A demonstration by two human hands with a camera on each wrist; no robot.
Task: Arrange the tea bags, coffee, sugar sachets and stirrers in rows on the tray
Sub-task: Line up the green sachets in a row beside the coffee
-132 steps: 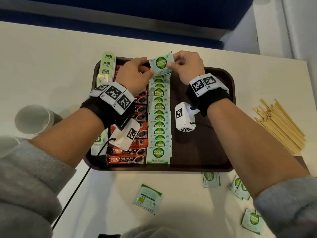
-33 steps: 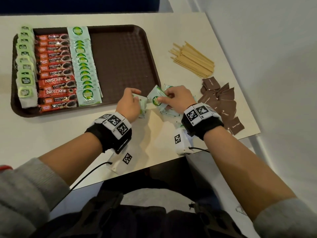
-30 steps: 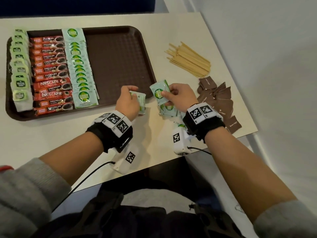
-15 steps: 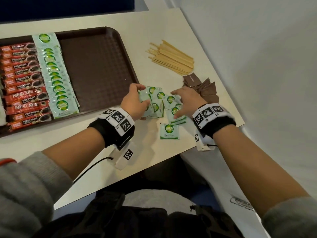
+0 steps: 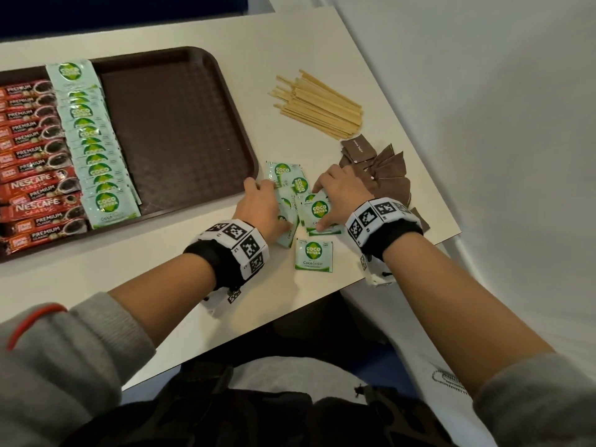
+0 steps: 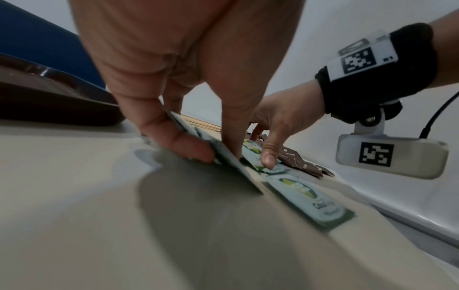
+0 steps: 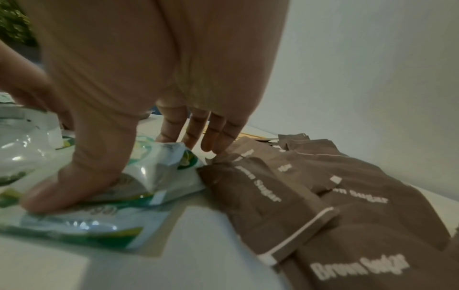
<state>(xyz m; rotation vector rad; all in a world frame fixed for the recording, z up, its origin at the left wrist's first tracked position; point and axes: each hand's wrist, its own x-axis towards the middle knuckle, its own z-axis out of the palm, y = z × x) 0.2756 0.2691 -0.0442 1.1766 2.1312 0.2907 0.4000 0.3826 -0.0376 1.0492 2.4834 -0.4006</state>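
Note:
Several loose green-and-white coco sugar sachets (image 5: 292, 182) lie on the table just right of the brown tray (image 5: 248, 146). My left hand (image 5: 271, 208) pinches a tilted stack of them between thumb and fingers (image 6: 191, 149). My right hand (image 5: 329, 201) spans another sachet (image 7: 159, 166), with the thumb pressing its near end and the fingers at its far edge, so it buckles. One sachet (image 5: 313, 255) lies alone in front of the hands. On the tray are a row of red coffee sticks (image 5: 35, 162) and a row of coco sugar sachets (image 5: 96, 146).
Wooden stirrers (image 5: 319, 103) lie in a bundle beyond the hands. A heap of brown sugar sachets (image 5: 383, 169) touches my right hand's fingers near the table's right edge. The tray's right half (image 5: 174, 130) is bare. The table's front edge runs just behind my wrists.
Both hands, which held single sachets above the table a second ago, have come down onto the loose sachets and drawn them together. The head view has shifted right.

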